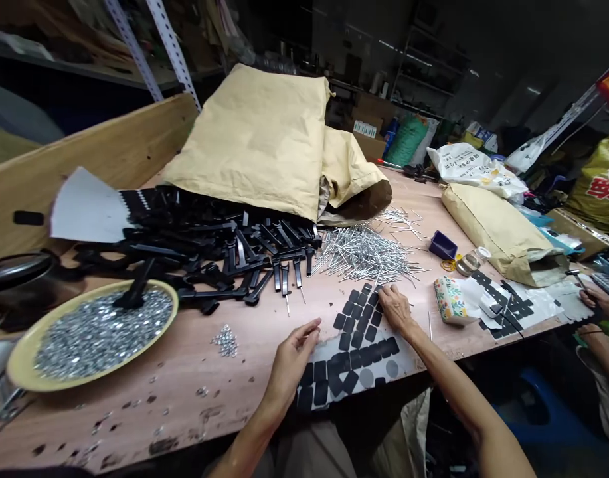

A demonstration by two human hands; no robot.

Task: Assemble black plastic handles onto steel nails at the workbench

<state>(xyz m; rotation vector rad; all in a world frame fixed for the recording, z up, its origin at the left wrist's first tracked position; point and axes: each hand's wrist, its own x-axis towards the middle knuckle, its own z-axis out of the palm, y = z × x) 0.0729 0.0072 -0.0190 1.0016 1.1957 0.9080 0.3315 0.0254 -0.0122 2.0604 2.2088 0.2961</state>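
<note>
I see my right hand (394, 307) resting at the edge of a group of black pads (349, 325), with its fingers bent down toward the bench (264, 332). The fingertips are partly hidden, so from here I cannot tell if they are clamped on a pad or only touch there. My left hand (295, 355) is held above the near part of the bench, the thumb and the fingers a little apart, and I see nothing between them.

The pads look thin, flat and light. I would judge them rather soft, maybe like rubber, and not fragile, but the material I cannot confirm. A pad this flat gives little to grip, so I would take it by one edge, lifting a corner with the nail, then pinch it lightly.

The upper group of pads lies between my two hands, its right side just beside the right fingertips. More pads lie in rows nearer to my body, on a pale sheet (405, 360), to the right of the left hand. Beyond the right hand is the heap of metal pins (364, 255); these seem stiff, slim and a little slippery, so one is better pinched near its middle.
</note>
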